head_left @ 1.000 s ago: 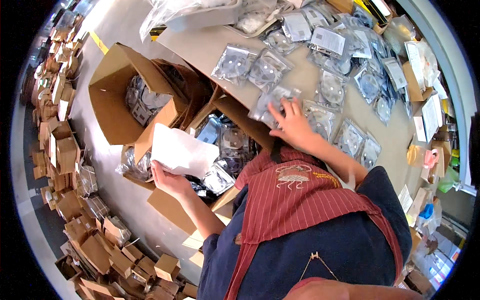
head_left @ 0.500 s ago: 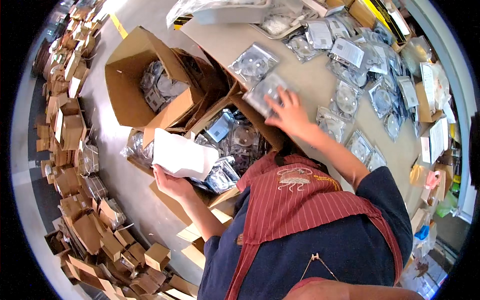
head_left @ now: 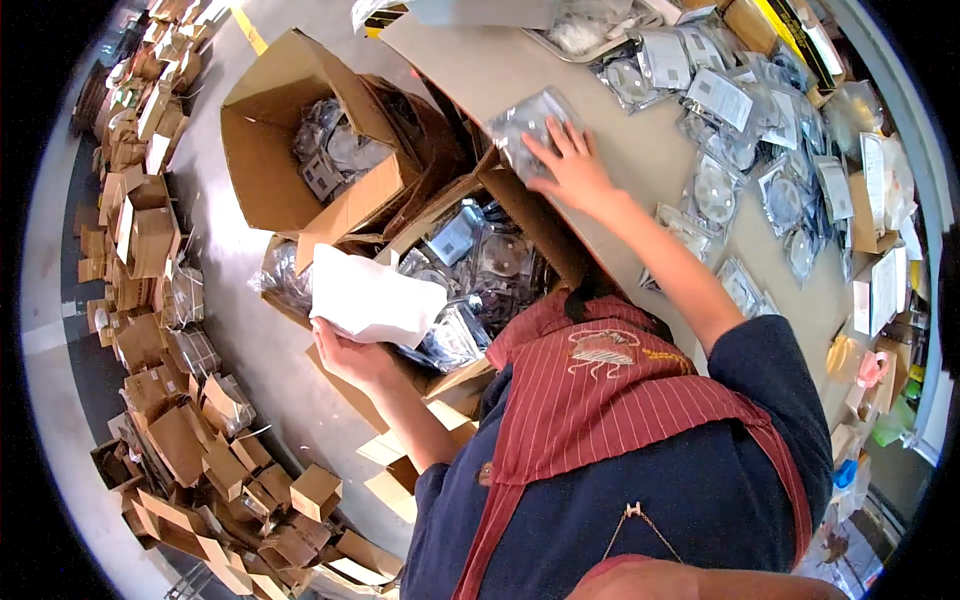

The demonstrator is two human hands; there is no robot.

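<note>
My left hand (head_left: 348, 352) grips the lower edge of a white paper-like sheet or packet (head_left: 375, 295) with a curled edge. The sheet hangs above an open cardboard box (head_left: 535, 225) full of bagged parts (head_left: 500, 255). My right hand (head_left: 575, 170) lies with fingers spread on a clear plastic bag (head_left: 527, 118) at the table's left edge. A grey part shows dimly through that bag, partly hidden by the fingers. More bagged parts with round discs (head_left: 714, 190) lie to the right of this hand.
A second open carton (head_left: 265, 170) holding bagged parts stands beyond the first. Bagged parts and labelled packets (head_left: 722, 98) pile up on the table (head_left: 625, 150) at far right. Many cardboard boxes (head_left: 150, 330) line the floor at left. A pale tray (head_left: 480, 10) sits at the table's far edge.
Two bags showed apart by my right hand; now only one shows, under its fingers. That hand has moved slightly farther away. The left hand keeps the white sheet, and the whole view has shifted a little.
</note>
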